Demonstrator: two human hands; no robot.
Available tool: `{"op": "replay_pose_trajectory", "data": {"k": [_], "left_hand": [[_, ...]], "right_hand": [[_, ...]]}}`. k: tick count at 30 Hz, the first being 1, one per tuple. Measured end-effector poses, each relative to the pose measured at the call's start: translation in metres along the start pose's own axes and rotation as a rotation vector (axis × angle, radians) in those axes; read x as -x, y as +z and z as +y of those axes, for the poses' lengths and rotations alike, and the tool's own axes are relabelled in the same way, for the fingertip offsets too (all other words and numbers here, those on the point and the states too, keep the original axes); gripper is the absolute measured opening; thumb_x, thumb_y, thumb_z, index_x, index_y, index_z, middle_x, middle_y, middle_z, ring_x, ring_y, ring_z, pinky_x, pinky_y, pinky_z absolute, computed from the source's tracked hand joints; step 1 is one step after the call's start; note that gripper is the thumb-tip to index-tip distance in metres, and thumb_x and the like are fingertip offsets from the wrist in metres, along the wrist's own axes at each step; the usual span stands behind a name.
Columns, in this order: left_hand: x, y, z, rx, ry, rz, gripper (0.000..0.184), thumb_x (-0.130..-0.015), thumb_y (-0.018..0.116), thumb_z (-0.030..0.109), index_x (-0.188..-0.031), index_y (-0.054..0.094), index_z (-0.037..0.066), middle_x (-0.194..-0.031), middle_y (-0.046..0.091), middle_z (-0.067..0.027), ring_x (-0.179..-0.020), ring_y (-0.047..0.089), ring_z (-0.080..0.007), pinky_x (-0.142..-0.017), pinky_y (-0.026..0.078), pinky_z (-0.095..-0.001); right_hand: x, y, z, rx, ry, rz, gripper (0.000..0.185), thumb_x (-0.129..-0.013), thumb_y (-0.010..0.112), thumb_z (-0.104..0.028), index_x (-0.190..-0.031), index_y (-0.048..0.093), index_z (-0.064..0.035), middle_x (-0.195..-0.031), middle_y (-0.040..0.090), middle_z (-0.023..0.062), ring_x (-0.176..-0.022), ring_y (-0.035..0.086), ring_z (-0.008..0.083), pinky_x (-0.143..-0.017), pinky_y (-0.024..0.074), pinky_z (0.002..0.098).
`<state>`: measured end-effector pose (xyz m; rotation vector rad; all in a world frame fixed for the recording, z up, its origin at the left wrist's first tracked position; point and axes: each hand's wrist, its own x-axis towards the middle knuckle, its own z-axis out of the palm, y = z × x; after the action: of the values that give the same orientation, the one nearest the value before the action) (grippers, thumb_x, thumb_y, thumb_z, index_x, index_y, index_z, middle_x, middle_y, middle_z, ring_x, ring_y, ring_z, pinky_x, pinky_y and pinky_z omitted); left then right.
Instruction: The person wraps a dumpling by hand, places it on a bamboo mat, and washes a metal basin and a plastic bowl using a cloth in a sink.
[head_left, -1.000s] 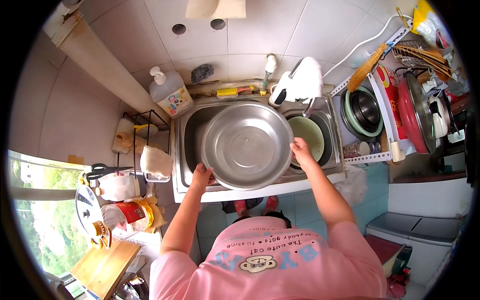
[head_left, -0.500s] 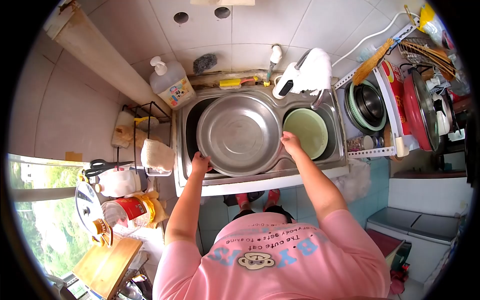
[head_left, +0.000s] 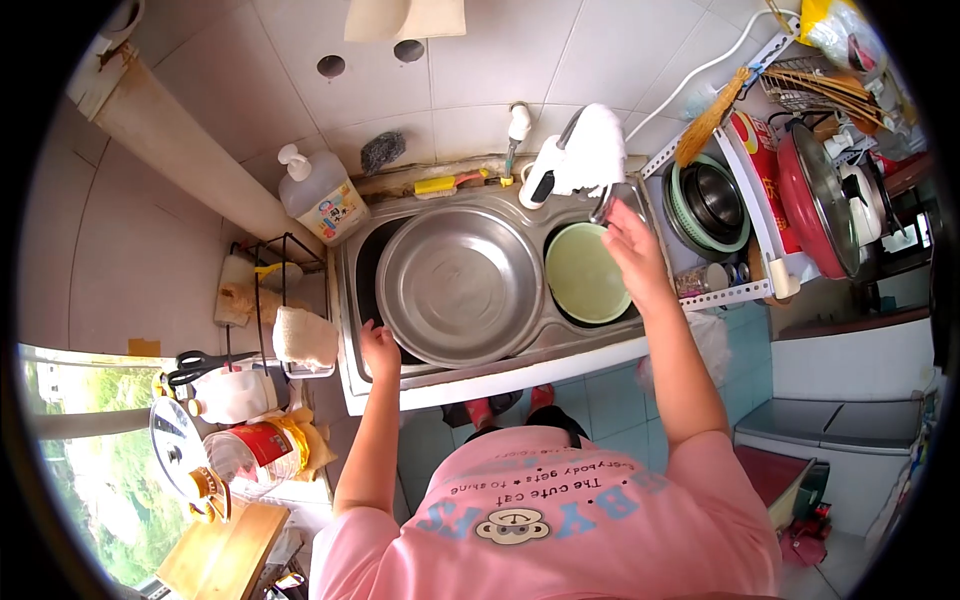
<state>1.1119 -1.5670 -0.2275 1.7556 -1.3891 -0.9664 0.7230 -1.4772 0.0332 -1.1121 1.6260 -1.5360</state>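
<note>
A wide stainless steel basin rests over the left bowl of the sink. By its lower left rim is my left hand, fingers loosely apart and holding nothing; whether it touches the rim I cannot tell. In the right bowl stands a light green basin. My right hand is raised above that basin's right side, open, fingers stretched toward the faucet spout. Contact with the spout cannot be made out. A white cloth hangs over the white faucet.
Behind the sink are a soap pump bottle, a yellow brush and a dark scouring pad. A wire rack stands left. On the right, shelving holds stacked bowls and a red pan.
My right hand has left the steel basin's right rim and moved up and right toward the spout. My left hand has loosened beside the left rim. The view has shifted slightly.
</note>
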Motion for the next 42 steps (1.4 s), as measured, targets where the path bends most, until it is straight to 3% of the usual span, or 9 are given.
{"op": "replay_pose_trajectory", "data": {"k": [5,6,12,16,20,24,34,39,42], "left_hand": [[0.021,0.018,0.029,0.307,-0.077,-0.097,0.032,-0.090,0.051,0.008,-0.119,0.047,-0.004,-0.101,0.059,-0.0119,-0.091,0.057,-0.0181,-0.083,0.045,-0.0305],[0.019,0.034,0.018,0.305,-0.045,-0.142,0.032,-0.091,0.051,0.017,-0.121,0.047,0.006,-0.106,0.057,-0.0049,-0.091,0.054,-0.0133,-0.073,0.045,-0.0279],[0.044,0.075,0.151,0.662,-0.430,-0.387,0.029,-0.092,0.047,0.021,-0.117,0.049,0.007,-0.110,0.056,-0.0096,-0.101,0.056,-0.0202,-0.082,0.046,-0.0367],[0.034,0.120,0.169,0.925,-0.552,-0.437,0.028,-0.094,0.044,0.021,-0.117,0.048,0.006,-0.113,0.055,-0.0116,-0.104,0.055,-0.0238,-0.086,0.045,-0.0400],[0.021,0.165,0.182,1.186,-0.683,-0.496,0.031,-0.096,0.039,0.027,-0.114,0.047,0.003,-0.114,0.055,-0.0131,-0.109,0.053,-0.0271,-0.092,0.043,-0.0427],[0.009,0.194,0.199,1.330,-0.694,-0.478,0.034,-0.098,0.033,0.030,-0.109,0.049,0.002,-0.109,0.057,-0.0136,-0.107,0.055,-0.0285,-0.094,0.041,-0.0444],[-0.009,0.219,0.216,1.386,-0.735,-0.402,0.039,-0.100,0.028,0.031,-0.113,0.047,0.000,-0.111,0.057,-0.0151,-0.106,0.055,-0.0279,-0.094,0.041,-0.0427],[-0.010,0.224,0.220,1.271,-0.679,-0.382,0.048,-0.096,0.034,0.047,-0.116,0.044,0.004,-0.124,0.051,-0.0196,-0.110,0.053,-0.0300,-0.089,0.046,-0.0434],[-0.002,0.205,0.240,1.228,-0.756,-0.516,0.048,-0.094,0.036,0.052,-0.115,0.045,0.010,-0.128,0.050,-0.0183,-0.110,0.053,-0.0299,-0.084,0.047,-0.0448]], "right_hand": [[-0.004,0.025,0.017,0.180,-0.129,-0.091,0.057,-0.087,0.058,-0.008,-0.138,0.034,0.0007,-0.136,0.042,0.0161,-0.128,0.039,0.0233,-0.107,0.0277,0.0346],[-0.007,0.035,0.020,0.226,-0.186,-0.118,0.059,-0.086,0.058,-0.009,-0.139,0.033,0.0007,-0.138,0.040,0.0172,-0.129,0.038,0.0245,-0.107,0.0270,0.0340],[-0.038,0.080,0.019,0.221,-0.321,-0.253,0.066,-0.084,0.061,-0.008,-0.141,0.028,0.0012,-0.144,0.031,0.0219,-0.133,0.032,0.0295,-0.108,0.0257,0.0330],[-0.042,0.043,0.051,0.416,-0.377,-0.284,0.061,-0.083,0.061,-0.010,-0.137,0.035,0.0016,-0.139,0.039,0.0208,-0.129,0.039,0.0312,-0.106,0.0307,0.0345],[-0.085,-0.025,0.134,0.754,-0.328,-0.013,0.063,-0.085,0.058,-0.013,-0.139,0.029,0.0034,-0.140,0.034,0.0241,-0.129,0.036,0.0373,-0.107,0.0291,0.0392],[-0.113,-0.037,0.171,0.854,-0.341,-0.229,0.053,-0.085,0.057,-0.012,-0.132,0.039,0.0055,-0.137,0.039,0.0233,-0.124,0.041,0.0369,-0.103,0.0351,0.0392],[-0.075,-0.017,0.200,0.682,-0.162,-0.313,0.049,-0.087,0.057,-0.019,-0.129,0.045,0.0044,-0.131,0.046,0.0243,-0.126,0.039,0.0391,-0.105,0.0335,0.0403],[-0.057,0.070,0.157,0.314,-0.394,-0.373,0.054,-0.090,0.055,-0.027,-0.132,0.042,0.0052,-0.130,0.046,0.0275,-0.126,0.040,0.0400,-0.104,0.0318,0.0426],[-0.075,0.091,0.163,0.384,-0.510,-0.456,0.052,-0.090,0.054,-0.026,-0.130,0.044,0.0045,-0.115,0.057,0.0245,-0.108,0.055,0.0372,-0.092,0.0429,0.0420]]}}
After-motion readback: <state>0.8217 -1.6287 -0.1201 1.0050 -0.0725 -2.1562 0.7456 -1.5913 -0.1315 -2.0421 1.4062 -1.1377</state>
